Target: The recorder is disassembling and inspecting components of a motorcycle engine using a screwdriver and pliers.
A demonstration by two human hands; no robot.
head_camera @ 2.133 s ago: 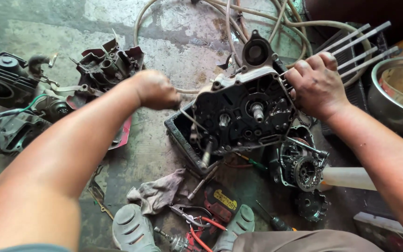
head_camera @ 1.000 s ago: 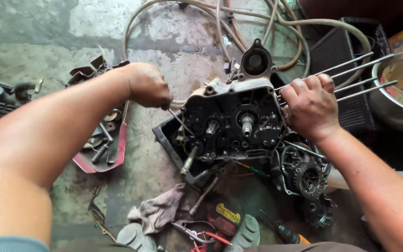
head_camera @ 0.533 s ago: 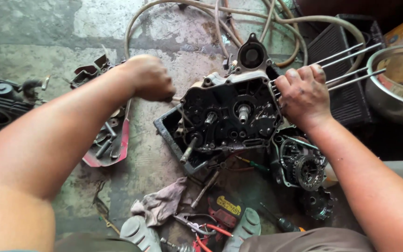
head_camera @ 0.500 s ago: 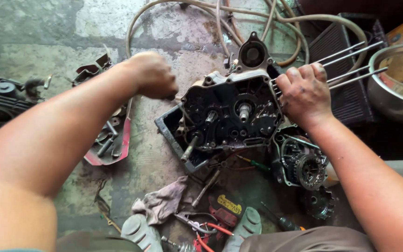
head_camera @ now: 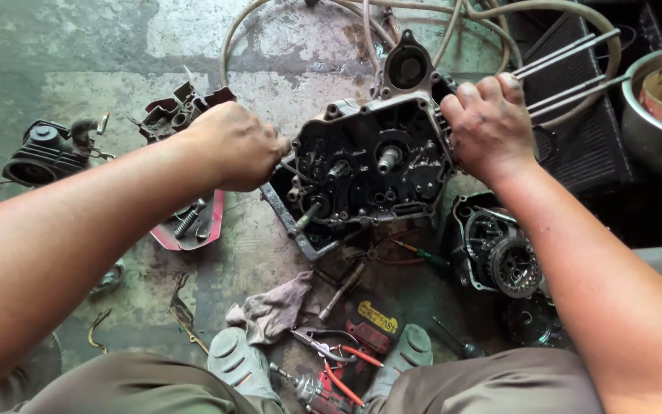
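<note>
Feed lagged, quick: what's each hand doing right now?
Left hand: fisted at the left edge of the engine crankcase; what it holds cannot be told.
Right hand: closed on the crankcase's right edge.

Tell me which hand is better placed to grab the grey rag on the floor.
Probably the left. The left hand is closed at the engine case's left edge, on the rag's side. The right hand grips the case's far edge, across the engine.

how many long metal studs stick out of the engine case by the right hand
4 long silver metal studs, fanning up-right from the black engine case: two upper, two lower, just past the right hand. Their bases are hidden under its fingers.
</note>
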